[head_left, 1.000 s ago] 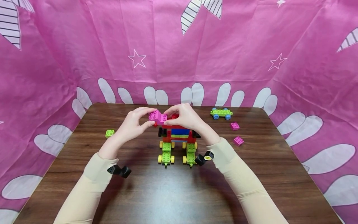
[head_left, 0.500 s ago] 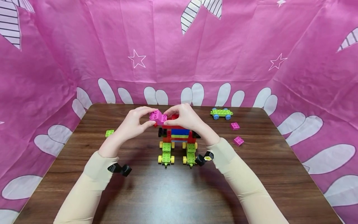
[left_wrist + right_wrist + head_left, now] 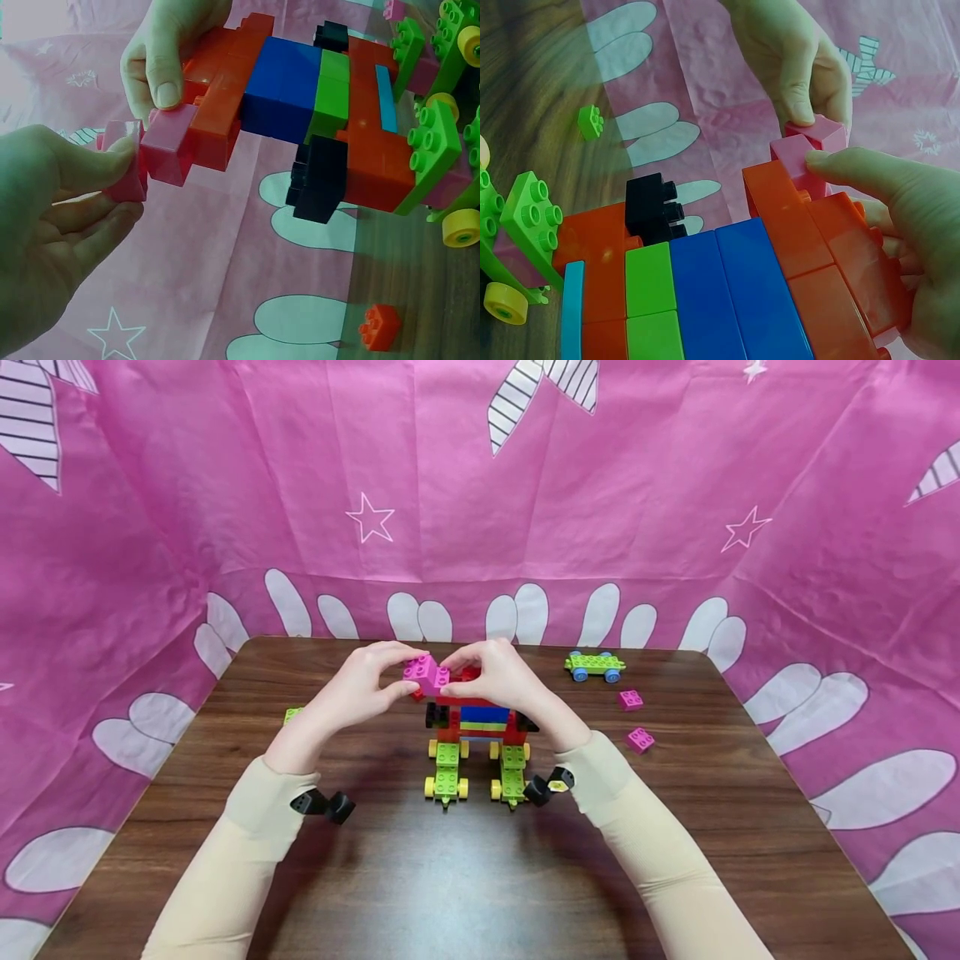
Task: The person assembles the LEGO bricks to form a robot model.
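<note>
In the head view my left hand [image 3: 360,687] pinches a glossy pink brick [image 3: 420,670] between thumb and fingers. My right hand [image 3: 497,677] holds a second pink brick [image 3: 169,144] at the upper end of a brick figure; in the left wrist view its thumb lies on that brick. The two pink bricks meet face to face, the left-held one slightly offset. Below them the figure runs through red bricks [image 3: 225,75], blue bricks [image 3: 739,292] and a green layer [image 3: 651,279], with black bricks [image 3: 319,176] at the sides. Green wheeled bases [image 3: 447,777] with yellow wheels carry it.
A green car base [image 3: 595,665] with blue wheels stands at the back right. Two loose pink bricks [image 3: 641,740] lie nearer on that side. At left, a small green brick [image 3: 591,122] sits past my left forearm. A red brick [image 3: 379,328] rests behind the figure.
My left hand and its pink brick have edged slightly to the right, toward the right hand. The right hand and the figure have stayed in place.
</note>
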The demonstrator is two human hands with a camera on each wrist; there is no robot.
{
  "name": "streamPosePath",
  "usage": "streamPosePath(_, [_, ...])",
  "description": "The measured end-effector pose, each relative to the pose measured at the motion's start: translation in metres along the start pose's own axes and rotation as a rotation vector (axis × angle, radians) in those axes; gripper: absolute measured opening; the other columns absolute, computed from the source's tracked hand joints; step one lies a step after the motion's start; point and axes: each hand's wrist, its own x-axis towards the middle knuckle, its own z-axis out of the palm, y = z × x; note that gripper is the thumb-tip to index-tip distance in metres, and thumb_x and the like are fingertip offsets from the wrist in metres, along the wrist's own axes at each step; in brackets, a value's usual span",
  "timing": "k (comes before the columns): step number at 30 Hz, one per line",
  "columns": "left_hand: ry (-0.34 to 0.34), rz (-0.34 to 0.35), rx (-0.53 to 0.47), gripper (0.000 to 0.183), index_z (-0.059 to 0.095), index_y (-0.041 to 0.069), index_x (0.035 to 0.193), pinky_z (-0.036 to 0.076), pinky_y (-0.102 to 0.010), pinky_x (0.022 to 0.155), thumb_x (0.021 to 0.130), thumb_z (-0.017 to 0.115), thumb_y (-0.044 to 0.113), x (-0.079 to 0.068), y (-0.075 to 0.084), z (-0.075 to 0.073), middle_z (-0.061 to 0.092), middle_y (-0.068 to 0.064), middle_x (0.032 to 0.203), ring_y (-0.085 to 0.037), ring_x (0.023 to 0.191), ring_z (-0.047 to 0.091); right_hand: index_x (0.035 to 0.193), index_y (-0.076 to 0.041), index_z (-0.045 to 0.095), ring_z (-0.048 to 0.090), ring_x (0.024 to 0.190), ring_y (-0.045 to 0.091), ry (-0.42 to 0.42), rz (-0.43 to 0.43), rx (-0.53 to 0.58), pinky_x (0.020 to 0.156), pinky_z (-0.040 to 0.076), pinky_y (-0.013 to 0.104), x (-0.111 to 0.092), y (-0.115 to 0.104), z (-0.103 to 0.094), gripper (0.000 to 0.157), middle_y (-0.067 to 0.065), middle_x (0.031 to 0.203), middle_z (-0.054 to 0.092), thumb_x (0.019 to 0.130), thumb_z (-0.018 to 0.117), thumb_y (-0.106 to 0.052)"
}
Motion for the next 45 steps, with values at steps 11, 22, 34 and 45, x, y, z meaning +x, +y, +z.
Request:
streamPosePath(11, [-0.076,-0.018,0.084,0.042,0.062,0.003,0.126,0.044,-0.048,0.100,0.085,0.072,0.010,0.004,0.007,-0.006,0.064,-0.015,0.121,-0.031,0.117,0.056,0.104,-0.007,0.074,0.068,0.084,0.014,0.007,-0.006,-0.001,0.072,0.055,0.025,-0.001,0.002,0.002,0.031,0.004,0.096,0.074,0.080,0.079,-0.025])
streamPosePath(22, [-0.116,-0.030,0.110,0.042,0.063,0.003,0.125,0.046,-0.047,0.097,0.085,0.072,0.010,0.007,0.011,-0.009,0.064,-0.015,0.116,-0.030,0.111,0.058,0.105,-0.007,0.074,0.068,0.085,0.012,0.004,0.007,0.008,0.075,0.055,0.026,-0.001,0.002,0.002,0.032,0.004,0.096,0.074,0.080,0.080,-0.025])
streamPosePath(34, [-0.135,-0.004,0.134,0.040,0.065,0.003,0.123,0.048,-0.046,0.096,0.084,0.073,0.009,0.011,0.012,-0.012,0.065,-0.014,0.116,-0.029,0.111,0.058,0.105,-0.006,0.074,0.068,0.085,0.012,-0.001,0.012,0.021,0.077,0.056,0.026,0.000,0.002,0.002,0.031,0.005,0.096,0.074,0.080,0.080,-0.024])
streamPosePath(45, [-0.176,0.016,0.158,0.039,0.065,0.002,0.122,0.047,-0.045,0.095,0.085,0.072,0.008,0.015,0.017,-0.017,0.065,-0.014,0.114,-0.029,0.109,0.058,0.104,-0.005,0.074,0.068,0.086,0.013,0.004,0.004,0.006,0.075,0.055,0.026,0.000,0.001,0.001,0.032,0.005,0.097,0.074,0.080,0.080,-0.024])
